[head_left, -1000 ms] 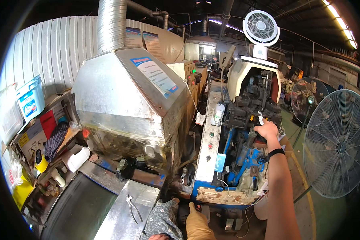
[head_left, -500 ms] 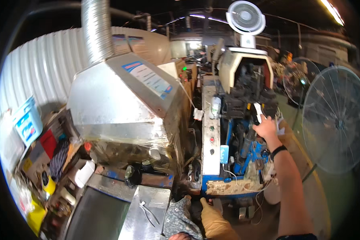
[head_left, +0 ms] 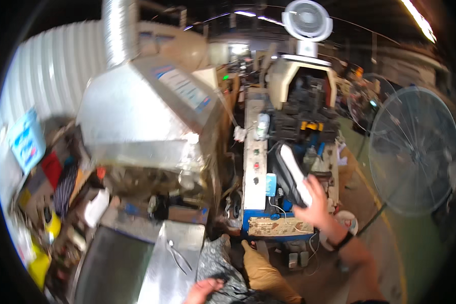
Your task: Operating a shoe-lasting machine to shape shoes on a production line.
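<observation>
Cluttered workshop, corrugated wall at left, big metal hood (head_left: 147, 121) with a duct, standing fan (head_left: 415, 152) at right. Right hand (head_left: 316, 202) raised, gripping a shoe (head_left: 291, 175) with black upper and white sole, held just in front of the blue-framed machine (head_left: 289, 152), apparently clear of it. Left hand (head_left: 202, 291) low at the frame edge, fingers resting on grey crumpled fabric (head_left: 220, 266); grip hard to tell. Judged mid-handling: shoe in hand, not yet set down anywhere.

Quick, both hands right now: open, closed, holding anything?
Left hand: low in view, resting on grey crumpled material; grip cannot be told.
Right hand: closed on a black shoe with white sole.
</observation>
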Demonstrator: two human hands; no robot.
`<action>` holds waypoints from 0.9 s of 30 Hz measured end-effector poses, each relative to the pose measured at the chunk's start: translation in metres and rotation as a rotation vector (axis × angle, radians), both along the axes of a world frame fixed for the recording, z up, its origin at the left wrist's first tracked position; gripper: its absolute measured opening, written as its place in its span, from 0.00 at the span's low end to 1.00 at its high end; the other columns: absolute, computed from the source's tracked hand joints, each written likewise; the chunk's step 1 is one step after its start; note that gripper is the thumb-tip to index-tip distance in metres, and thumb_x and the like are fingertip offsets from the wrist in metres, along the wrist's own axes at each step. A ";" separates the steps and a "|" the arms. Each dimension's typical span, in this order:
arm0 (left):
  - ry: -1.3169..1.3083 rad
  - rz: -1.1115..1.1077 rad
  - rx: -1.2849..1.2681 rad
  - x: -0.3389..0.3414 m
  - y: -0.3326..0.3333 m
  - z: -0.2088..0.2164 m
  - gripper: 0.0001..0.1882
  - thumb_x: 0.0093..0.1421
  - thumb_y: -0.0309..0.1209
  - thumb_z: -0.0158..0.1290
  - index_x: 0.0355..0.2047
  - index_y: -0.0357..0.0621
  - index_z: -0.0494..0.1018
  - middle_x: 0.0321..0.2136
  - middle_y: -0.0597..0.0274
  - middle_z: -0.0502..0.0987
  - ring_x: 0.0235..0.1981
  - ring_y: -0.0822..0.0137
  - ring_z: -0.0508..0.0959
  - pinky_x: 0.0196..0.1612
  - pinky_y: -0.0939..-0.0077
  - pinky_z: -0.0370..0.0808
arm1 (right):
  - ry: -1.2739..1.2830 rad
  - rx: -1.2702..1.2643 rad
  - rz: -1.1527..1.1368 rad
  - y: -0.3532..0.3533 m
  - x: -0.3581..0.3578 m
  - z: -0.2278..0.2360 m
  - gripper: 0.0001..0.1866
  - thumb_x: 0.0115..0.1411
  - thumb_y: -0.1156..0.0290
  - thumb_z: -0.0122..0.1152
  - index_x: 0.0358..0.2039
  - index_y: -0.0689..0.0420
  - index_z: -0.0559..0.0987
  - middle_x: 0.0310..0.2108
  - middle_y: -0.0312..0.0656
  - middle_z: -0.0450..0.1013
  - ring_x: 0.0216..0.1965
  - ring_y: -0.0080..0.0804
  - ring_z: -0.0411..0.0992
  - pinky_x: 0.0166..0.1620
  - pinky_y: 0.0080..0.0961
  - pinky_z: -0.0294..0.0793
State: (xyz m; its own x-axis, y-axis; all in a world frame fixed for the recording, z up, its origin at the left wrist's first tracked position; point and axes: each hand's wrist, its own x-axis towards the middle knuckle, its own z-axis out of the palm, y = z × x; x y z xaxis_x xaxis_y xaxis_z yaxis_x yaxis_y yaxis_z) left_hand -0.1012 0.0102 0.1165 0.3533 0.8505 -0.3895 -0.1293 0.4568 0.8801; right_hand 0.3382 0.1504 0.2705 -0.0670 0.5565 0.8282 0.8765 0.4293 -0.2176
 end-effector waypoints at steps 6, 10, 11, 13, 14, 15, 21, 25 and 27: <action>-0.858 -0.540 -0.461 -0.066 0.029 0.046 0.54 0.60 0.72 0.29 0.67 0.33 0.54 0.62 0.33 0.63 0.60 0.42 0.69 0.61 0.49 0.68 | -0.375 -0.119 0.897 -0.076 -0.145 -0.031 0.34 0.44 0.59 0.73 0.55 0.49 0.76 0.58 0.52 0.67 0.51 0.47 0.71 0.52 0.39 0.72; -0.512 -0.132 -0.635 -0.097 -0.060 0.067 0.35 0.65 0.41 0.52 0.66 0.33 0.56 0.58 0.43 0.71 0.58 0.53 0.73 0.63 0.59 0.69 | -0.690 0.173 1.310 -0.066 -0.228 -0.062 0.31 0.59 0.60 0.55 0.64 0.34 0.65 0.65 0.36 0.63 0.59 0.42 0.64 0.59 0.39 0.68; -0.451 -0.027 -0.629 -0.100 -0.074 0.067 0.35 0.64 0.41 0.53 0.65 0.33 0.58 0.56 0.45 0.73 0.56 0.55 0.75 0.61 0.62 0.71 | -0.735 0.140 1.314 -0.061 -0.241 -0.071 0.31 0.59 0.61 0.54 0.65 0.35 0.64 0.66 0.35 0.60 0.62 0.41 0.62 0.61 0.40 0.64; -0.600 0.127 -0.645 -0.114 -0.090 0.074 0.28 0.64 0.34 0.55 0.62 0.35 0.64 0.51 0.50 0.77 0.48 0.61 0.80 0.55 0.68 0.75 | -0.653 -0.055 1.314 -0.052 -0.264 -0.091 0.34 0.59 0.60 0.57 0.67 0.38 0.63 0.70 0.37 0.55 0.66 0.40 0.55 0.66 0.45 0.53; -0.400 0.184 -0.613 -0.124 -0.086 0.078 0.30 0.63 0.33 0.57 0.63 0.37 0.63 0.53 0.53 0.75 0.50 0.62 0.78 0.55 0.68 0.75 | -0.382 -0.257 1.378 -0.045 -0.277 -0.102 0.36 0.57 0.58 0.61 0.67 0.44 0.63 0.69 0.42 0.55 0.66 0.42 0.56 0.65 0.44 0.55; -0.278 0.246 -0.467 -0.134 -0.079 0.082 0.32 0.62 0.34 0.58 0.64 0.38 0.62 0.54 0.55 0.74 0.52 0.63 0.76 0.56 0.68 0.73 | -0.310 -0.394 1.264 -0.040 -0.286 -0.114 0.37 0.57 0.58 0.63 0.67 0.47 0.62 0.69 0.44 0.55 0.65 0.44 0.57 0.65 0.44 0.56; 0.126 0.535 -0.008 -0.210 0.053 0.096 0.36 0.56 0.39 0.64 0.58 0.33 0.63 0.51 0.51 0.73 0.55 0.60 0.72 0.55 0.64 0.72 | -0.295 -0.647 0.967 -0.013 -0.328 -0.177 0.23 0.61 0.58 0.59 0.54 0.55 0.74 0.50 0.41 0.73 0.54 0.41 0.68 0.57 0.38 0.66; 0.192 0.577 0.073 -0.287 0.205 0.073 0.38 0.51 0.30 0.67 0.59 0.33 0.61 0.47 0.52 0.76 0.48 0.58 0.77 0.48 0.64 0.79 | -0.152 -0.446 0.918 -0.017 -0.333 -0.197 0.05 0.54 0.67 0.66 0.30 0.53 0.81 0.26 0.35 0.77 0.30 0.33 0.75 0.37 0.29 0.73; 0.544 0.479 0.157 -0.319 0.278 0.051 0.49 0.46 0.33 0.69 0.65 0.31 0.56 0.49 0.50 0.76 0.50 0.58 0.76 0.51 0.66 0.75 | -0.084 -0.475 0.914 -0.018 -0.332 -0.201 0.04 0.51 0.71 0.66 0.27 0.53 0.79 0.21 0.34 0.73 0.25 0.31 0.73 0.33 0.27 0.71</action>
State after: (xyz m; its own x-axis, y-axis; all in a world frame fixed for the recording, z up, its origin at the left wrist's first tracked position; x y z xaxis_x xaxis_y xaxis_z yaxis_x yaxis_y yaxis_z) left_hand -0.4205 0.2885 0.1672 -0.2787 0.9232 -0.2648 0.1901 0.3233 0.9270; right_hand 0.0064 0.1324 0.0699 -0.6760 0.5324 0.5095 0.2791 0.8249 -0.4916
